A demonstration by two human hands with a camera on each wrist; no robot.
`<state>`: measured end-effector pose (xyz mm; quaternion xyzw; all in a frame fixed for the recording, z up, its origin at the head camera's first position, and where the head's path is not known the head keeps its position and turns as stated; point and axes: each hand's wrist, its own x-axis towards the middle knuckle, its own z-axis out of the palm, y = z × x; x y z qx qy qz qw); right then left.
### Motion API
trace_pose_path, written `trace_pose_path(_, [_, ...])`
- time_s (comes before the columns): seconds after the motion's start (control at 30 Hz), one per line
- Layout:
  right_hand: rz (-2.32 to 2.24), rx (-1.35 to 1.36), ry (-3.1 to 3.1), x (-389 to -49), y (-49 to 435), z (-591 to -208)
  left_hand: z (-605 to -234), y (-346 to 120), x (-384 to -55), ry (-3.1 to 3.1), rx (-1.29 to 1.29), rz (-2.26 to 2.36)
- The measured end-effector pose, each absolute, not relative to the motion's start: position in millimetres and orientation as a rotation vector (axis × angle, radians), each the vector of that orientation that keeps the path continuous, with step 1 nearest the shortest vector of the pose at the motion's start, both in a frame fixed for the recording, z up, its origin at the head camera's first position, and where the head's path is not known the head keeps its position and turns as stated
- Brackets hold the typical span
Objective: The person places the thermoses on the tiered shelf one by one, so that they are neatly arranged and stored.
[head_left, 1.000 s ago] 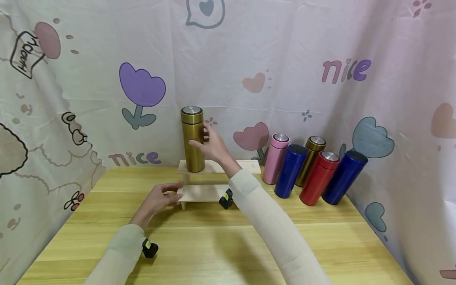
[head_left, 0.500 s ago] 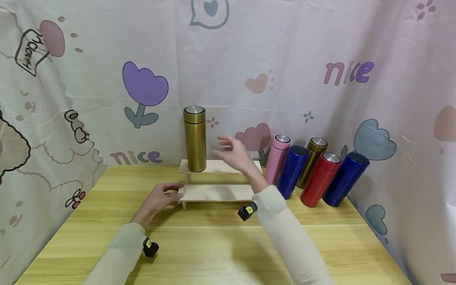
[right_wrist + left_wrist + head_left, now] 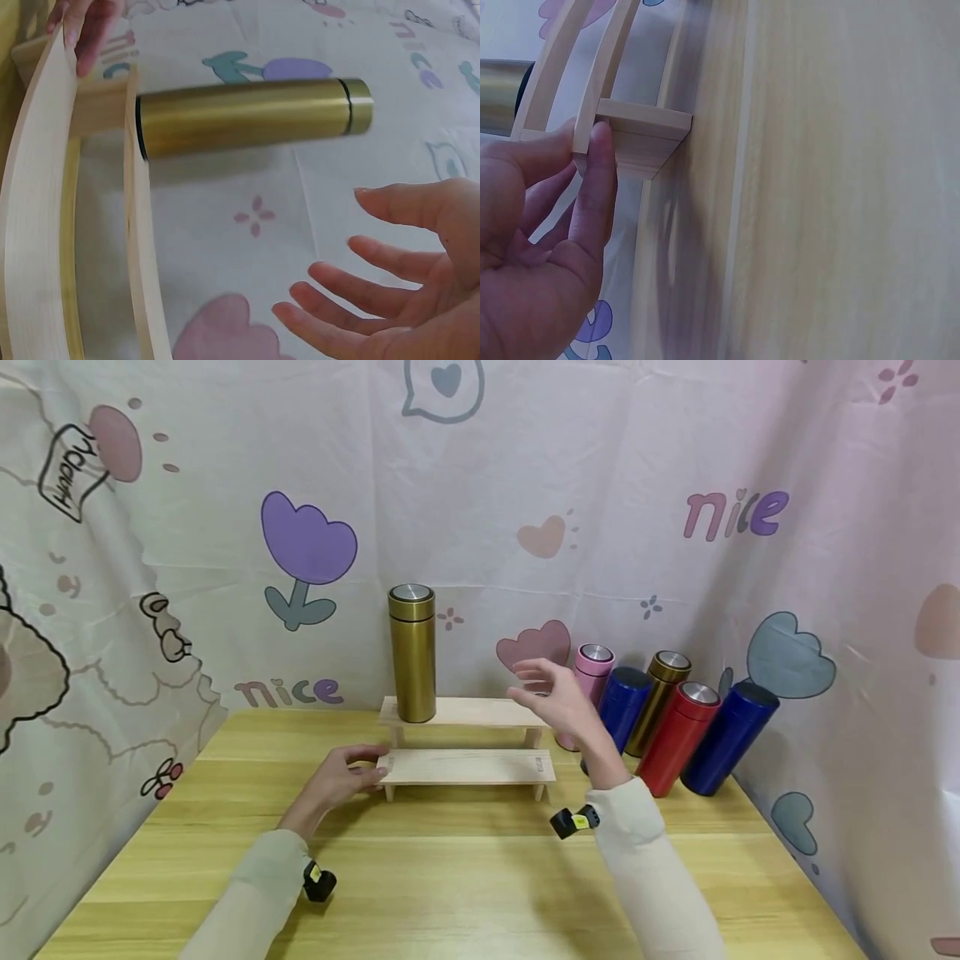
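Observation:
A gold thermos flask (image 3: 413, 660) with a steel-topped lid stands upright at the left end of the upper step of a two-step wooden rack (image 3: 465, 766). My left hand (image 3: 339, 781) pinches the left end of the lower step; in the left wrist view the thumb and fingers (image 3: 600, 180) lie on either face of the board. My right hand (image 3: 558, 697) is in the air at the right end of the rack, fingers spread and holding nothing. In the right wrist view its fingers (image 3: 360, 292) are apart from the gold flask.
Right of the rack stand several more flasks: a pink one (image 3: 596, 664), a blue one (image 3: 624, 706), a second gold one (image 3: 663, 697), a red one (image 3: 677, 739) and another blue one (image 3: 729, 739). A printed cloth (image 3: 450, 485) hangs behind the wooden table (image 3: 450, 885).
My right hand has let go of the gold flask and moved right, away from it, toward the other flasks. The left hand keeps its place on the rack.

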<state>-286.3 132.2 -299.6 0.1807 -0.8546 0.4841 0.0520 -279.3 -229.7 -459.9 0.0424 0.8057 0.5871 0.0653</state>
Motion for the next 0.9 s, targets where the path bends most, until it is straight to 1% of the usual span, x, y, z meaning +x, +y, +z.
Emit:
trace_pose_path(0.13, [1.381, 0.495, -2.633, -282, 149, -303, -461, -230, -279, 2.437, 0.155, 1.765])
trace_pose_path(0.37, [1.296, 0.373, -2.686, -275, 176, -307, -460, -229, -280, 2.433, 0.11, 1.779])
trace_pose_path(0.53, [1.221, 0.332, -2.715, -266, 200, -309, -459, -227, -280, 2.423, 0.129, 1.78])
trace_pose_path(0.9, [1.208, 0.198, -2.724, -259, 243, -314, -457, -228, -279, 2.43, 0.156, 1.762])
